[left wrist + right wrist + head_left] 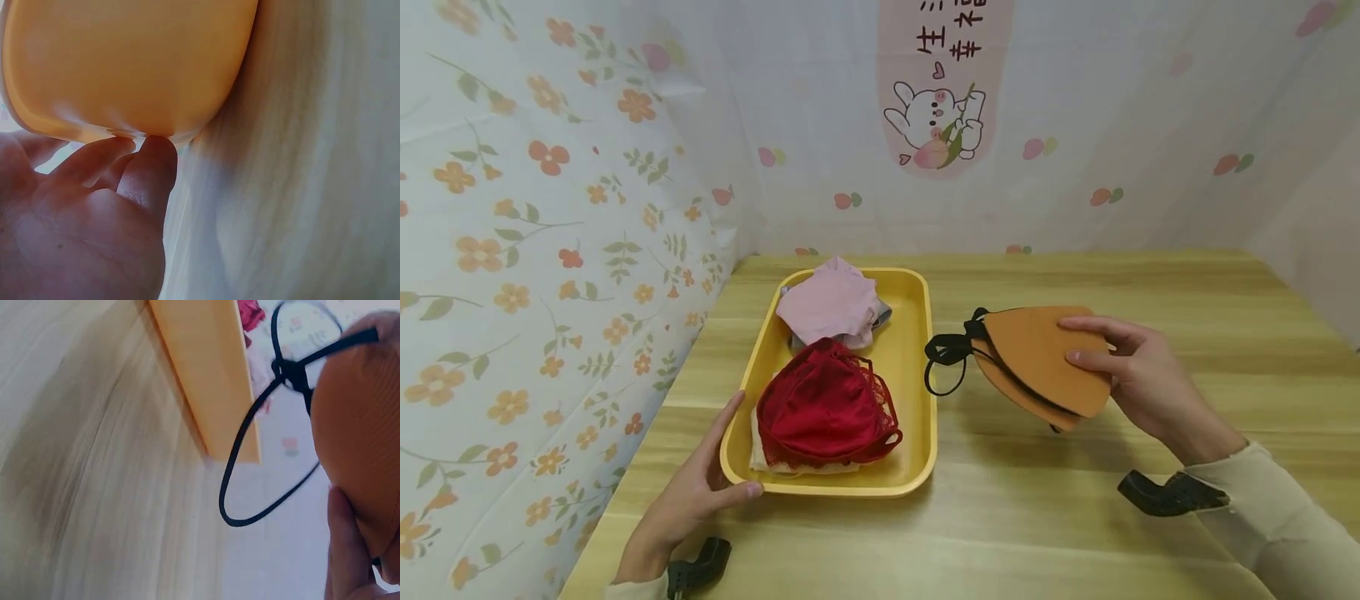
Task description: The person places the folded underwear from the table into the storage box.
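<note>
My right hand (1157, 379) holds a folded orange bra (1037, 354) with black straps above the table, fingers on top at its right end. The straps dangle toward the tray; in the right wrist view a black strap loop (234, 487) hangs beside the bra cup (359, 419). At the near left corner of a yellow tray (838, 487), my left hand (688, 496) grips the rim, thumb in front and fingers along the side. The left wrist view has this hand (94, 212) against the tray wall (137, 75). Inside lies a folded red bra (823, 408) with lace.
A pale pink garment (831, 304) lies on a grey one (883, 314) at the tray's far end. Cream fabric (758, 446) shows under the red bra. The tray stands on a wood-grain table (1000, 533), with a floral curtain (550, 250) at left and a printed one behind.
</note>
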Tool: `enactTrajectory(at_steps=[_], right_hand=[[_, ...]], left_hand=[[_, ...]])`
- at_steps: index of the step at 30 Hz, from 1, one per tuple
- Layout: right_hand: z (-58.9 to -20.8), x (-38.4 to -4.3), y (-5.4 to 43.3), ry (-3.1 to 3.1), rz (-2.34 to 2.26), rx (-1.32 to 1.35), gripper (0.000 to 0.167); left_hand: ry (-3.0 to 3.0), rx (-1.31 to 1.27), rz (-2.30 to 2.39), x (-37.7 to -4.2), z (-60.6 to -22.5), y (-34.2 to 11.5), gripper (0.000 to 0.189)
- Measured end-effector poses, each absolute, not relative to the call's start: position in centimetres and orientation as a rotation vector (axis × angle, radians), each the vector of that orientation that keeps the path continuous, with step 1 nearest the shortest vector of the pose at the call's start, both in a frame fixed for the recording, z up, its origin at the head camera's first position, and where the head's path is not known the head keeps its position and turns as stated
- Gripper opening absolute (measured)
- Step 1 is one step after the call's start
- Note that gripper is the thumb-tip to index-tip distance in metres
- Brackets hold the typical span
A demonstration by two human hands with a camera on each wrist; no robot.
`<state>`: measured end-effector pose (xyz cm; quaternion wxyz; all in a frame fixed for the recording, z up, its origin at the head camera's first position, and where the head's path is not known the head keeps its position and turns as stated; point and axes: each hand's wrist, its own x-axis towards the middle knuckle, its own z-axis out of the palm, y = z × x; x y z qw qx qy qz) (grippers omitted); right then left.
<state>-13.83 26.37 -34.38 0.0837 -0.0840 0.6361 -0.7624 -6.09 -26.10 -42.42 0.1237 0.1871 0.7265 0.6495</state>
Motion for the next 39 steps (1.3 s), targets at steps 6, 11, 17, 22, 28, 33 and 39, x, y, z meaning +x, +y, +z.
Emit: enactTrajectory(at_steps=[6, 11, 17, 22, 28, 33, 39], right_hand=[[-33.9, -14.2, 24.0, 1.934, -2.323, -0.270, 0.040], [-33.2, -14.9, 21.9, 1.939, -2.321, -0.265, 0.039], [-32.5, -15.4, 20.0, 1.954, -2.293, -0.233, 0.039], [-32.1, -15.8, 18.8, 1.934, -2.324, -0.226, 0.039], [-31.4, -16.0, 17.2, 1.892, -2.356, -0.223, 0.036], [-31.2, -16.1, 15.5, 1.887, -2.313, -0.239, 0.037], [-31.5, -16.2, 13.3, 1.862, -2.287, -0.265, 0.047]], left_hand=[[2.102, 0.546, 1.890, -6.2, -42.4, -26.1, 0.107], [2.117, 0.545, 1.880, -6.4, -42.3, -26.0, 0.107], [2.145, 0.527, 1.859, -6.4, -42.2, -25.9, 0.107], [2.141, 0.530, 1.860, -6.4, -42.1, -25.9, 0.107], [2.152, 0.534, 1.851, -6.3, -42.1, -25.9, 0.106], [2.155, 0.526, 1.850, -6.0, -42.2, -26.1, 0.105], [2.152, 0.517, 1.869, -5.9, -42.4, -26.1, 0.105]])
